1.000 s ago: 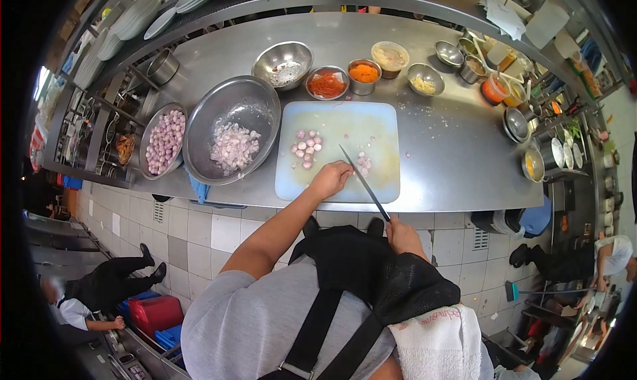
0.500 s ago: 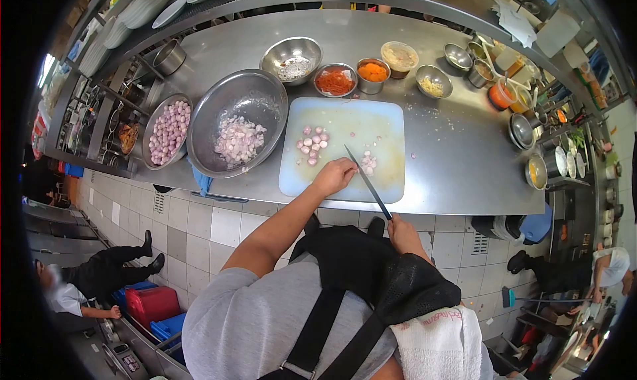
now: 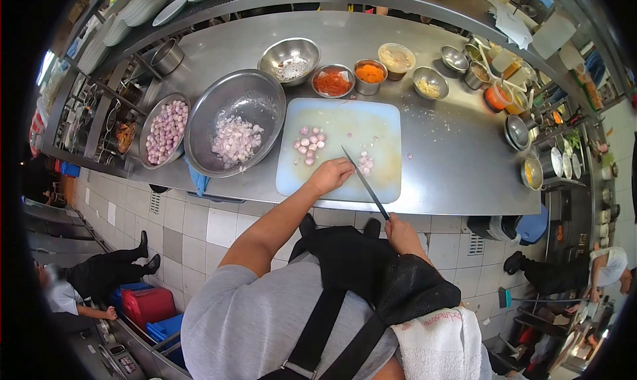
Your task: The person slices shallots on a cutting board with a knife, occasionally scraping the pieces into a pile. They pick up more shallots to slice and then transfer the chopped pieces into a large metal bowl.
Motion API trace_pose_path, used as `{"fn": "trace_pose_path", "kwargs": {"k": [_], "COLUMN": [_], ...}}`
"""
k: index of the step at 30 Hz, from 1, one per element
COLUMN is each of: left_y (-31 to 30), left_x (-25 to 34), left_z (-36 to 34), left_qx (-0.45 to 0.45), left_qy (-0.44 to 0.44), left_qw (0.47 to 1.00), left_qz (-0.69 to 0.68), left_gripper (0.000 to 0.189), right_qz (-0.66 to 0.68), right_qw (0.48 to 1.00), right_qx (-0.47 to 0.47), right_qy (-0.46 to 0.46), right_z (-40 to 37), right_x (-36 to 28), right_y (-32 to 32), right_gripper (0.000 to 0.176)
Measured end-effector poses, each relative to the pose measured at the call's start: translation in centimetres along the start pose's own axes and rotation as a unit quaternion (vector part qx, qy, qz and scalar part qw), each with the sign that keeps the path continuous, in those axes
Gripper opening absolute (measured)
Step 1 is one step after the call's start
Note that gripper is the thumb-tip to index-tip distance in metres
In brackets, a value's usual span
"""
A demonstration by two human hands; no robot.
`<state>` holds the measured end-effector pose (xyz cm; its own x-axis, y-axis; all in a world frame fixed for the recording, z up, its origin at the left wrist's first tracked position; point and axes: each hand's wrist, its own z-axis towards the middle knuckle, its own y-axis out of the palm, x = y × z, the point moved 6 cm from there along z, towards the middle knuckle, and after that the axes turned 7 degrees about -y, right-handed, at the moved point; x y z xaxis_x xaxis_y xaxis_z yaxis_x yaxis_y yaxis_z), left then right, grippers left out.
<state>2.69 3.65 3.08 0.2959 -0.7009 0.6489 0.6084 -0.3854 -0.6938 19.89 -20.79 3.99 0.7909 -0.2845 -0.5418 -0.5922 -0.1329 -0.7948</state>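
Hardly anything has been moved since the earlier frame: the whole view is shifted slightly leftward, while the knife (image 3: pixel 366 183) and both hands are held almost as they were relative to the cutting board (image 3: pixel 386 129). The knife's handle is grasped in the right hand (image 3: pixel 402 235), by the front edge of the counter (image 3: pixel 458 174), and the blade is slanted forward and to the left over the board. The left hand (image 3: pixel 332 175) is set just beside the blade, its fingers curled and bunched; whether anything is pinched between them cannot be told.

Peeled shallots (image 3: pixel 310 144) are gathered in a loose cluster on the left part of the board, and a small pile of cut pieces (image 3: pixel 365 163) is seen just right of the blade. More slices (image 3: pixel 236 141) are held in the large bowl (image 3: pixel 202 118) to the left.

For good slicing, the left fingertips are probably best kept tucked, with knuckles turned toward the steel, since the 2 are so close. Each shallot should be steadied on a flat face, 1 at a time, so that rolling is prevented. Evenness would be helped by an upright blade and a smooth draw rather than a hard push. As the board is placed near the counter's edge, it is best kept from sliding.
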Motion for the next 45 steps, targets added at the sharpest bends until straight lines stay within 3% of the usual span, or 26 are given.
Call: {"fn": "trace_pose_path", "kwargs": {"k": [7,10,12,15,26,38,45], "left_y": [-0.3,-0.1,-0.3,-0.2,-0.1,0.2,0.2], "left_x": [0.2,-0.3,0.2,0.2,0.0,-0.3,-0.5], "left_z": [0.0,0.0,-0.1,-0.1,-0.2,-0.2,-0.4], "left_qx": [0.009,0.010,0.027,0.021,0.023,0.024,0.037], "left_qy": [0.012,-0.029,0.031,0.037,0.046,0.041,0.040], "left_qw": [1.000,0.999,0.999,0.999,0.999,0.999,0.998], "left_qz": [-0.001,-0.026,-0.004,-0.004,-0.005,-0.010,-0.011], "left_gripper": [0.010,0.011,0.013,0.013,0.012,0.010,0.010], "right_qz": [-0.011,-0.001,0.001,-0.004,-0.013,-0.018,-0.011], "right_qw": [1.000,1.000,1.000,1.000,1.000,1.000,0.999], "right_qx": [-0.015,-0.017,-0.019,-0.013,-0.014,-0.014,-0.032], "right_qy": [-0.025,-0.026,-0.023,-0.004,0.011,0.013,0.026], "right_z": [-0.3,-0.4,-0.2,-0.1,-3.2,-1.5,-3.7], "right_x": [-0.6,-0.2,-0.2,0.0,-2.0,0.8,-1.1], "right_y": [-1.4,-0.6,0.0,0.5,-3.8,-0.3,-3.3], "right_gripper": [0.031,0.031,0.031,0.031,0.027,0.026,0.026]}}
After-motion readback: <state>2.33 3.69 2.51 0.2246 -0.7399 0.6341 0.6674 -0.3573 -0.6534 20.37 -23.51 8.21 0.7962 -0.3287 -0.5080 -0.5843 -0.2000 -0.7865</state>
